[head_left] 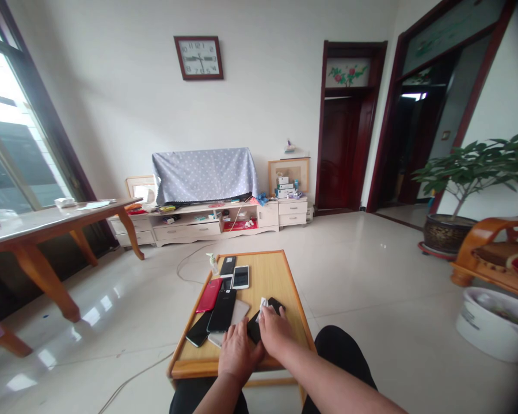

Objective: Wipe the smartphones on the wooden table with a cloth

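Note:
A black phone (254,332) lies slanted near the front right of a small wooden table (271,270). My right hand (276,330) is closed on a crumpled white tissue (263,305), pressed onto that phone's upper part. At the phone's lower end, my left hand (237,351) grips its edge, fingers to one side and thumb to the other; the hands partly cover it. Left of them lie another black phone (222,310), a dark phone (198,329), a red phone (209,295) and a pale phone (240,311) partly underneath.
Farther up the table are a white phone (240,277), a dark phone (228,265) and a pump bottle (212,263). My knees flank the near edge. A cable (138,374) runs over the floor; a white bucket (486,328) stands right, a larger table (47,230) left.

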Demonstrator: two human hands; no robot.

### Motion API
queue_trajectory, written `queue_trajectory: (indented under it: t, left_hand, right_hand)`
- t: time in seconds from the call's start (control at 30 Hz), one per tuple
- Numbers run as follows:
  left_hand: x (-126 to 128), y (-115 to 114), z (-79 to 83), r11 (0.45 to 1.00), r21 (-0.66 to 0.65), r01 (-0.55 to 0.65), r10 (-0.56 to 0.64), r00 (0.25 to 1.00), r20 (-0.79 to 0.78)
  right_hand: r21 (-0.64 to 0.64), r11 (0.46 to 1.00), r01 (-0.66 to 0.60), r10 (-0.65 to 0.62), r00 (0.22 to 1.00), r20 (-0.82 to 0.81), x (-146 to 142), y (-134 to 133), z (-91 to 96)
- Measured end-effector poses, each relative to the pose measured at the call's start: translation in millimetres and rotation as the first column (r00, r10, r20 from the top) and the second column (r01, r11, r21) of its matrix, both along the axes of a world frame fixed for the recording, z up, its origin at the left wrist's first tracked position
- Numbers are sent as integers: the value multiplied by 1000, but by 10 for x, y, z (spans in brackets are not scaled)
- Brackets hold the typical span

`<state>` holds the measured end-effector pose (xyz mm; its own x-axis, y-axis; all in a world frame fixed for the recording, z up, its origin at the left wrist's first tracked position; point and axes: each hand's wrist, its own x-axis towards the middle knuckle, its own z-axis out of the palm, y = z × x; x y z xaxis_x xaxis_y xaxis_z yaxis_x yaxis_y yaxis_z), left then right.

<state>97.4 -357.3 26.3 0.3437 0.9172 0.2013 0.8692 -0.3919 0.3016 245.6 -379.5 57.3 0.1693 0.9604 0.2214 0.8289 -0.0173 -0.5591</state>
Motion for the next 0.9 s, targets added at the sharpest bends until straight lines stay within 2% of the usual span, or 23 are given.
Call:
queue_trajectory:
  t: [0.13, 0.27, 0.43, 0.57, 0.73, 0.9]
  left_hand:
    - [-37, 26, -59, 999, 7, 46, -46, 998, -52]
    - [-43, 33, -77, 998, 12, 64, -63, 995, -77]
    - [-15, 10, -25, 999, 17, 38, -39, 999, 38]
    - [0, 1, 2, 1000, 2, 7, -7, 999, 37]
    - [12, -11, 33, 1000, -24, -14, 13, 1000, -12]
    - [28, -45, 89, 1000, -22, -22, 21, 999, -28]
  right_hand:
    - [-18, 992, -123, 122, 991, -46, -305, -158, -55]
    - [-63, 991, -122, 119, 992, -48, -369, -135, -17]
    - [-70, 994, -80, 77, 996, -38, -163, 152, 8]
    - [-52, 995, -87, 86, 996, -14, 18, 287, -23]
    - [-16, 999, -46, 46, 998, 31, 271, 292, -83]
    - [-8, 998, -59, 59, 995, 77, 428, 134, -158]
